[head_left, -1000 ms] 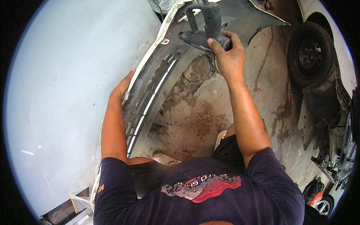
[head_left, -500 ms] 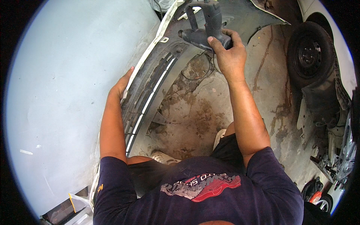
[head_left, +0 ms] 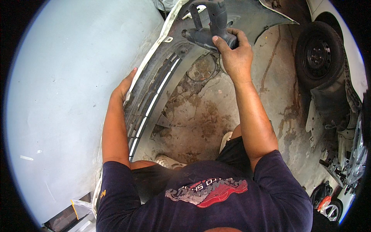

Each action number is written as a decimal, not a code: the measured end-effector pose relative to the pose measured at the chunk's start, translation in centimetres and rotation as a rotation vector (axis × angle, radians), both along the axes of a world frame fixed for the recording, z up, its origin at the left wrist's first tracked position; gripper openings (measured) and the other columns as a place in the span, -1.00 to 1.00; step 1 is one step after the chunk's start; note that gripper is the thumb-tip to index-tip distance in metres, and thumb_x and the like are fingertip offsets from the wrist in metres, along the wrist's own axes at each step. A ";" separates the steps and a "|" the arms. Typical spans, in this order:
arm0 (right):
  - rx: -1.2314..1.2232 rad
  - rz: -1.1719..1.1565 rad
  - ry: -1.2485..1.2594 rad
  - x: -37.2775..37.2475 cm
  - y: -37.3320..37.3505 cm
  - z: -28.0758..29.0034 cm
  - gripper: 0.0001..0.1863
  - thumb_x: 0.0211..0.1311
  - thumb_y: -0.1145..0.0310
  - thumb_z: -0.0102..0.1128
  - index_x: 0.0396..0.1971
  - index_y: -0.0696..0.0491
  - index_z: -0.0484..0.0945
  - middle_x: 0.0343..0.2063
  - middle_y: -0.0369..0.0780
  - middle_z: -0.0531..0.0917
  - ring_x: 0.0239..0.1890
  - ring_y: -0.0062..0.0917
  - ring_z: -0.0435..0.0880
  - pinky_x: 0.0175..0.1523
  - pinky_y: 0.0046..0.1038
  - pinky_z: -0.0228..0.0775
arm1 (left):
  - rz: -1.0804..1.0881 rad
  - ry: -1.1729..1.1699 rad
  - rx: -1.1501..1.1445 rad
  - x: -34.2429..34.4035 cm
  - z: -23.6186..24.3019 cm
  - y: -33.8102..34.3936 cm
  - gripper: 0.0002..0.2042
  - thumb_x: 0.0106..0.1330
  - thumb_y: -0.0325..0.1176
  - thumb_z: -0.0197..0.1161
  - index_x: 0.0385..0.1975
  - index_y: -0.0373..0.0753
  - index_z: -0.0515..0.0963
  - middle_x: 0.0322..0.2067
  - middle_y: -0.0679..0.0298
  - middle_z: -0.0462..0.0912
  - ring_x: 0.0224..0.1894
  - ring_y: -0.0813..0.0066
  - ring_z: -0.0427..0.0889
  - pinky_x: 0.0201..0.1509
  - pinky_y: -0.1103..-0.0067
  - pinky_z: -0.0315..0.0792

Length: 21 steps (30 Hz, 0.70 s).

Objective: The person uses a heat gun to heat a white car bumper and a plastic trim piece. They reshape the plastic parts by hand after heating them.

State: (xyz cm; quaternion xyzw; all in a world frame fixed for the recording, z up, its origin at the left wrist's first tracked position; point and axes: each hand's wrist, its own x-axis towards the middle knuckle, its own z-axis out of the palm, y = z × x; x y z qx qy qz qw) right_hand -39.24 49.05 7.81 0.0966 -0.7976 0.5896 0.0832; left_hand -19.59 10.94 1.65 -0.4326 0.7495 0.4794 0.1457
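Observation:
My right hand (head_left: 238,58) is wrapped round the rear of a black heat gun (head_left: 206,38). Its thumb lies along the body, and the looped handle points to the far side. The nozzle faces left, over the inner side of a curved car bumper (head_left: 148,83). At the left, my left hand (head_left: 124,88) grips the bumper's pale edge, one fingertip showing on the outer side and the other fingers partly hidden. A white strip (head_left: 154,98) runs along the dark grille section of the bumper.
A large pale blue-grey panel (head_left: 77,85) fills the left. On the right stand a black wheel (head_left: 320,58) and a white car body (head_left: 353,42), with loose metal parts (head_left: 344,154) nearer me. Stained concrete floor (head_left: 205,112) lies between my feet and the bumper.
The heat gun's nozzle has shifted very slightly left and toward the far side. Both hands keep their holds, and the bumper is nearly unmoved.

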 end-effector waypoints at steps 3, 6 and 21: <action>0.007 0.000 0.015 0.0 0.0 -0.2 -0.39 0.11 0.03 0.66 0.09 0.08 0.74 -0.13 -0.03 0.81 -0.11 -0.22 0.80 0.07 -0.24 0.63 | -0.012 0.005 0.020 0.1 -0.4 -0.4 0.02 0.45 0.61 -0.04 0.60 -0.19 0.40 0.54 -0.25 0.38 0.59 -0.17 0.35 0.63 0.04 0.20; 0.018 -0.006 0.028 -0.3 0.1 -0.7 -0.39 0.13 0.02 0.64 0.09 0.08 0.73 -0.13 -0.03 0.81 -0.11 -0.23 0.80 0.07 -0.24 0.63 | 0.013 -0.025 -0.049 -0.2 -0.4 0.6 0.03 0.44 0.61 -0.04 0.61 -0.19 0.39 0.55 -0.26 0.36 0.60 -0.19 0.33 0.64 0.01 0.17; -0.010 0.026 -0.009 0.1 -0.2 -0.2 -0.38 0.13 0.01 0.65 0.09 0.09 0.74 -0.10 -0.02 0.80 -0.08 -0.21 0.80 0.11 -0.23 0.62 | -0.004 -0.018 0.016 0.3 -2.3 -2.3 0.06 0.45 0.60 -0.05 0.69 -0.19 0.21 0.63 -0.21 0.20 0.69 -0.18 0.14 0.68 -0.01 0.07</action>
